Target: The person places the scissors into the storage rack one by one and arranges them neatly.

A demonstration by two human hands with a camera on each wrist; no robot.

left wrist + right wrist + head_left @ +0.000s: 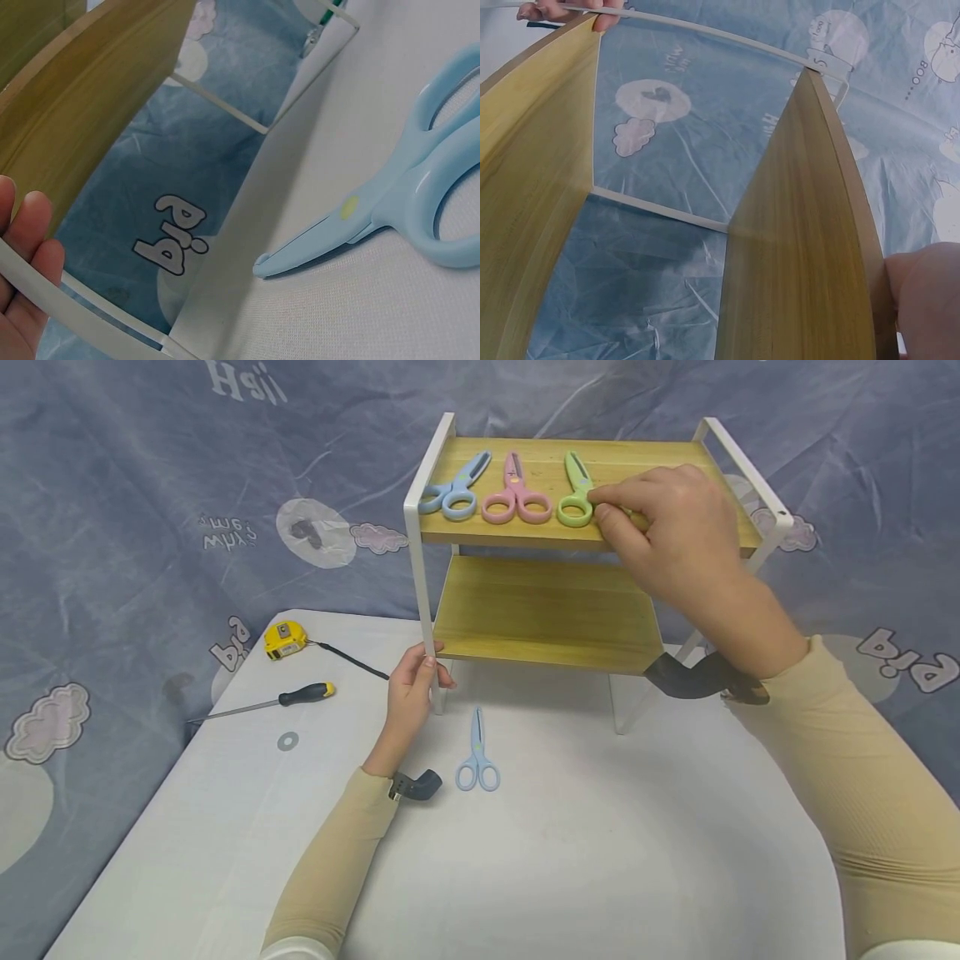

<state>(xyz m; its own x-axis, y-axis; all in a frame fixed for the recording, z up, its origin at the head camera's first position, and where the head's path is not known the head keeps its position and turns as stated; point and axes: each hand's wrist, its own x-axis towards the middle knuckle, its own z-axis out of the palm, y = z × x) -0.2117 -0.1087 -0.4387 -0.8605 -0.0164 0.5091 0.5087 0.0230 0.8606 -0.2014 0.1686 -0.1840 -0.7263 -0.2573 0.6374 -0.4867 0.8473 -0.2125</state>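
My right hand point(678, 531) is over the wooden top board point(540, 532) of a white-framed shelf. Its thumb and index finger pinch the right handle of green scissors point(579, 481), and the fingers cover that handle. Pink scissors point(513, 483) and blue scissors point(462, 482) lie to the left on the same board, blades pointing back. My left hand point(408, 689) grips the shelf's front left leg point(422, 585), just below the lower board point(547, 618). On the table in front of the shelf lie other light blue scissors point(477, 745), seen large in the left wrist view.
To the left on the white table point(585, 852) lie a yellow tape measure point(285, 640) with a black strap, a screwdriver point(303, 694) and a grey washer point(281, 742). A printed blue-grey cloth point(135, 527) hangs behind the shelf and along the sides.
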